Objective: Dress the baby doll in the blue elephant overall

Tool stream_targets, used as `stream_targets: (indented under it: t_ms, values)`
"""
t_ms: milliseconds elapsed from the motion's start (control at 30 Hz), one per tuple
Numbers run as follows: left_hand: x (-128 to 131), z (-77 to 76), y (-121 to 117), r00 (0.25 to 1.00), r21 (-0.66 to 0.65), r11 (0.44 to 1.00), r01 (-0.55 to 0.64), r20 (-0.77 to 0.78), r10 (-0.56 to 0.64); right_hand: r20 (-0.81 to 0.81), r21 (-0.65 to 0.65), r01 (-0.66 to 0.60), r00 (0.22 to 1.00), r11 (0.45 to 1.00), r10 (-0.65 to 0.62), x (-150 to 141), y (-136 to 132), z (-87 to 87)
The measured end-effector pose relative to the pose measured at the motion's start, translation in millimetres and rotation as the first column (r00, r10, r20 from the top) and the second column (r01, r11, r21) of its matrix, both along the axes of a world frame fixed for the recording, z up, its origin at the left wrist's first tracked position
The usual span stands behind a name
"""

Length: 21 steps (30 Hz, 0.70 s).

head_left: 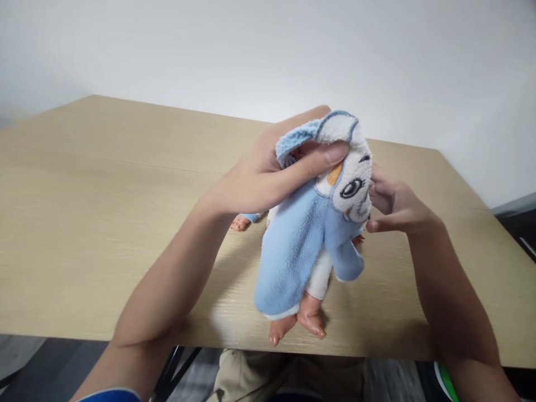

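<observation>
A small doll is held above the wooden table, its bare feet pointing toward me and one hand sticking out to the left. It wears a light blue hooded robe whose white hood carries an embroidered animal face. My left hand grips the hood's top edge, thumb pressed across the fabric. My right hand pinches the hood's right side with curled fingers. The doll's head is hidden under the hood.
The light wooden table stretches wide to the left and behind the doll, ending at a white wall. My lap shows below the near edge. A green and white object sits at the lower right.
</observation>
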<state>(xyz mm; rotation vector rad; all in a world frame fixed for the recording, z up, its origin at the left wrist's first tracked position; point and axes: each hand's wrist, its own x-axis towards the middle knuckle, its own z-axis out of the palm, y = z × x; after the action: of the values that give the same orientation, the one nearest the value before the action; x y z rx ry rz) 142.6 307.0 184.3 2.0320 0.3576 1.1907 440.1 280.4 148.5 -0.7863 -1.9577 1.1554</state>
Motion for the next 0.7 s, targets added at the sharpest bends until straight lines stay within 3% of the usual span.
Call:
stream_targets:
  t_ms: [200,367,433,500,600,700]
  values:
    - [-3,5.5,4,0.996,0.031,0.999,0.013,-0.089,-0.01,0.118,-0.045,-0.086,0.989,0.995,0.091,-6,-15,17.9]
    - [-15,11.2,11,0.912,-0.053,0.998,0.042,-0.405,-0.06,-0.149,0.063,0.187,0.973,0.98,-0.176,-1,-16,10.9]
    - [-19,12.8,14,0.862,-0.058,0.992,0.108,-0.493,-0.123,-0.152,0.068,0.255,0.958,0.965,-0.242,3,-16,7.3]
    - [-21,13.7,15,0.853,-0.063,0.98,0.188,-0.484,-0.195,-0.094,0.044,0.24,0.967,0.97,-0.235,7,-14,6.9]
    - [-17,13.1,15,0.883,-0.08,0.951,0.3,-0.354,-0.309,0.045,-0.063,0.029,0.999,0.998,-0.026,7,-9,12.2]
    - [-9,10.9,12,0.899,-0.051,0.94,0.337,-0.278,-0.337,0.211,-0.208,-0.309,0.912,0.928,0.351,-3,-3,18.4]
